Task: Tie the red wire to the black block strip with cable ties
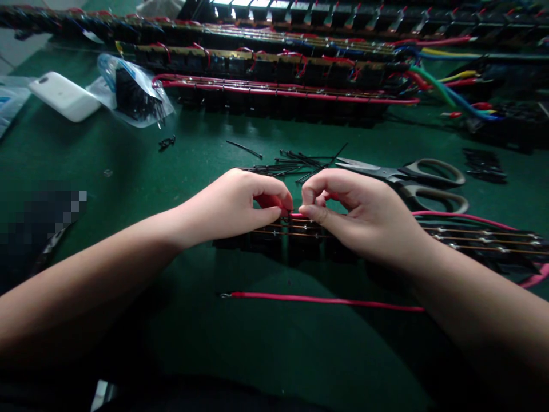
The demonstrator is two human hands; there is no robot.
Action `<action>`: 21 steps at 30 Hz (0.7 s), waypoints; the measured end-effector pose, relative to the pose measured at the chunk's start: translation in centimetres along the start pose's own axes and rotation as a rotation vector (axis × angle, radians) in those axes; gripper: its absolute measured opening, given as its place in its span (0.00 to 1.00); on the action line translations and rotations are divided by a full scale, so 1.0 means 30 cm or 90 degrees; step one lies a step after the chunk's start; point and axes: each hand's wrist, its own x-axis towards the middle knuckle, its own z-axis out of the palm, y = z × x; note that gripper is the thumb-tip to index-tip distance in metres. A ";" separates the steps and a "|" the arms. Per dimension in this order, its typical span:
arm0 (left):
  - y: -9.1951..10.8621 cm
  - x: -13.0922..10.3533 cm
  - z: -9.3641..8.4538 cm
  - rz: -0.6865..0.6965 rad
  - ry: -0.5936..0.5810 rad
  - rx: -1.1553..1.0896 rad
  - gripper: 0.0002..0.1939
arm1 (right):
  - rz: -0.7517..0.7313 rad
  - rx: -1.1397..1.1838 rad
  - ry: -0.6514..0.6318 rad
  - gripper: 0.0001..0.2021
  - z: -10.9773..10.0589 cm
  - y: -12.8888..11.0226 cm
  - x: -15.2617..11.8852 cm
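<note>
My left hand (240, 203) is closed in a pinch beside a red wire (297, 216) that runs along a black strip-shaped assembly (304, 237) with metal rails. A small dark band shows at its fingertips, but what they grip is too small to make out. Facing it, my right hand (360, 212) also pinches thumb and forefinger together at the wire; anything between them is hidden. Black cable ties (295, 163) lie in a loose pile just behind both hands. A pair of scissors (407, 177) rests behind my right hand.
Several wired assemblies (274, 86) line the back of the green table (197, 355). A bag of black ties (132, 94) and a white phone (64, 97) lie at the back left. In front is a loose red cable (317, 299) with a ring terminal.
</note>
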 end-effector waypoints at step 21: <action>0.006 -0.005 0.001 0.060 0.023 0.025 0.06 | -0.056 -0.052 -0.015 0.04 0.016 0.019 0.005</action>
